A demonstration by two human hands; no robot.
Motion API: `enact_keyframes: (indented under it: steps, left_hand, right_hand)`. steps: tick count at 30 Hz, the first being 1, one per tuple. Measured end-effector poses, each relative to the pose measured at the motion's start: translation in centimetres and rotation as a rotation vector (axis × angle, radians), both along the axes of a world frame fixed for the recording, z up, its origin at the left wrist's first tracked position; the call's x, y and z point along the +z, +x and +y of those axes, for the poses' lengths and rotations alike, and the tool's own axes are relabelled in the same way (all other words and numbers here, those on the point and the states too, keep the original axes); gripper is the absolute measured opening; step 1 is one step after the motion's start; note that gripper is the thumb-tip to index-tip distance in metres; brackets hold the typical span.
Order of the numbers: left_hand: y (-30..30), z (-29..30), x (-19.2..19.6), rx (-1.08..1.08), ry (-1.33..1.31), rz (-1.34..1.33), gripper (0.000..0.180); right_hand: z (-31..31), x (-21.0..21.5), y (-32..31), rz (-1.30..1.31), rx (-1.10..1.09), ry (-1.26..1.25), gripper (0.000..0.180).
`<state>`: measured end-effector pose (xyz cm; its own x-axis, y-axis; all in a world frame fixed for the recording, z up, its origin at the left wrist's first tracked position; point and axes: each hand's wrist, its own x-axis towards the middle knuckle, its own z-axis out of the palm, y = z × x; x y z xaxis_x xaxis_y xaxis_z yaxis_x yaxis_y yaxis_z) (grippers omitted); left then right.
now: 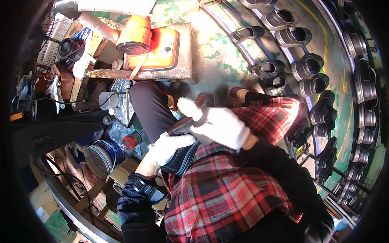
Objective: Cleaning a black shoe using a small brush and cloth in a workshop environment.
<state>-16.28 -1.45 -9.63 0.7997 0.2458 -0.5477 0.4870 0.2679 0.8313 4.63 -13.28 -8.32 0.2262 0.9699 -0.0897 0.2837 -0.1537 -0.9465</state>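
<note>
Both of my hands wear white gloves. My left hand (169, 146) is closed around the near part of a dark shoe (182, 126), which lies tilted over my lap with its textured surface showing. My right hand (223, 127) is above the shoe, its fingers bent around a white fuzzy wad (189, 108). The wad is overexposed, so its exact kind does not show. It lies over the shoe's middle. The shoe's far end blurs into the shadow between my knees. A red and black plaid apron (227, 184) covers my lap.
Ahead stands a low bench (185, 52) with an orange heater-like device (135, 34) glowing brightly on it. Racks of dark shoes (293, 36) run along the right. At left are a bucket (99, 158), a red-labelled bottle (131, 141), a plastic cup (107, 100) and cables.
</note>
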Motion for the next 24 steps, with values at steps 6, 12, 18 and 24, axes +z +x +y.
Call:
enact_keyframes:
  steps: [6, 12, 18, 24]
  left_hand:
    - [0.6, -0.6, 0.6, 0.212, -0.261, 0.244, 0.026]
    - [0.0, -1.0, -0.2, 0.070, -0.119, 0.045, 0.022]
    - [-0.7, -1.1, -0.1, 0.018, -0.054, -0.038, 0.022]
    - [0.7, -1.9, 1.2, 0.061, -0.109, 0.020, 0.021]
  right_hand:
    - [-1.1, -1.0, 1.4, -0.190, -0.074, -0.171, 0.027]
    - [-0.6, 0.4, -0.2, -0.253, -0.050, -0.026, 0.025]
    - [-1.7, 0.9, 1.0, -0.067, -0.196, -0.112, 0.023]
    - [-1.4, 1.1, 0.0, -0.286, 0.059, -0.171, 0.032]
